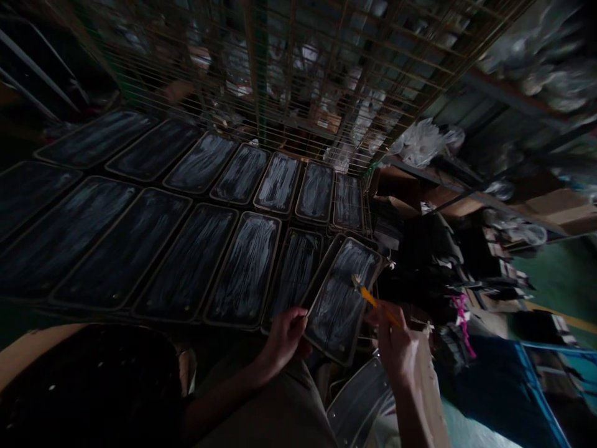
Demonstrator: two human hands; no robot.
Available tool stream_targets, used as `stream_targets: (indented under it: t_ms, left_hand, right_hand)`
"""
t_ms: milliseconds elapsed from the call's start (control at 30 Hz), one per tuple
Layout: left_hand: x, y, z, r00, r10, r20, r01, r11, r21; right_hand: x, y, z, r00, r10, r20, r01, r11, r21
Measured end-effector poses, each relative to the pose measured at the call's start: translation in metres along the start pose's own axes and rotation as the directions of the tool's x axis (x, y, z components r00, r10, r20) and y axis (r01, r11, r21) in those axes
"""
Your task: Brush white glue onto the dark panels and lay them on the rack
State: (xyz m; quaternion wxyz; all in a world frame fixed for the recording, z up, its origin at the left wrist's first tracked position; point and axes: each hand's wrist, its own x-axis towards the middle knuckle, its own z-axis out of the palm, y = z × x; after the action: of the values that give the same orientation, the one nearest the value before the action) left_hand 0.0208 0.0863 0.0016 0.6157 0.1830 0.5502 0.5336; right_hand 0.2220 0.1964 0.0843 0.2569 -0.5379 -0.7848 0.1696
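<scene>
The right hand [394, 345] grips a brush [373, 300], its tip on a dark panel [342, 298] that the left hand [284, 339] holds by its lower edge, tilted over the lap. A slip of that grip could tip the wet face against neighbouring panels [245, 267] crowding the worktop [28, 311]. Clutter [429, 261] hems the right side; a wire rack [289, 68] stands behind.

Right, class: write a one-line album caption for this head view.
Left hand steadies a dark panel while the right hand brushes it with an orange brush, beside rows of coated panels.
</scene>
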Motion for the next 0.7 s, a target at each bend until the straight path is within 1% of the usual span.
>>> stream_targets:
  t_ms: [67,100,133,167,233,267,333,400,467,500,567,700]
  left_hand:
    - [0.0,-0.001,0.002,0.999,-0.03,-0.029,0.03,0.999,0.013]
    - [0.0,-0.001,0.002,0.999,-0.043,-0.034,0.044,0.999,0.022]
    - [0.0,-0.001,0.003,0.998,-0.045,-0.035,0.046,0.998,0.03]
    - [-0.001,0.0,0.004,0.999,-0.037,-0.031,0.038,0.999,0.036]
    - [-0.003,0.003,0.006,1.0,0.001,-0.028,0.0,0.999,0.043]
    - [-0.005,0.005,0.007,0.999,0.018,-0.034,-0.017,0.999,0.043]
    - [-0.008,0.01,0.009,0.998,0.031,-0.06,-0.029,0.999,0.031]
    - [-0.011,0.013,0.012,0.996,0.03,-0.082,-0.029,0.999,0.019]
    - [-0.013,0.014,0.015,0.995,0.038,-0.095,-0.036,0.999,0.018]
    - [-0.013,0.014,0.017,0.994,0.041,-0.103,-0.04,0.999,0.02]
    - [-0.014,0.012,0.02,0.99,0.038,-0.135,-0.037,0.999,0.013]
    - [-0.014,0.007,0.025,0.98,0.007,-0.198,-0.014,0.999,-0.036]
  right_hand:
    - [-0.028,-0.002,-0.011,0.995,0.055,0.078,-0.059,0.997,0.047]
    - [-0.037,-0.002,-0.017,0.992,0.077,0.095,-0.085,0.994,0.072]
    - [-0.04,-0.002,-0.022,0.991,0.089,0.097,-0.098,0.991,0.092]
    - [-0.037,0.0,-0.026,0.994,0.088,0.069,-0.095,0.99,0.101]
    - [-0.018,0.005,-0.03,0.996,0.062,-0.056,-0.056,0.994,0.096]
    - [-0.004,0.008,-0.03,0.991,0.043,-0.127,-0.032,0.996,0.084]
    - [0.026,0.016,-0.026,0.974,-0.001,-0.226,0.019,0.997,0.079]
    - [0.05,0.025,-0.02,0.966,-0.03,-0.257,0.061,0.992,0.112]
    - [0.059,0.032,-0.013,0.972,-0.037,-0.231,0.073,0.986,0.15]
    - [0.057,0.035,-0.011,0.979,-0.033,-0.203,0.067,0.985,0.16]
    - [0.044,0.037,-0.011,0.989,-0.018,-0.144,0.039,0.989,0.141]
    - [0.001,0.031,-0.026,0.998,0.055,-0.039,-0.049,0.99,0.132]
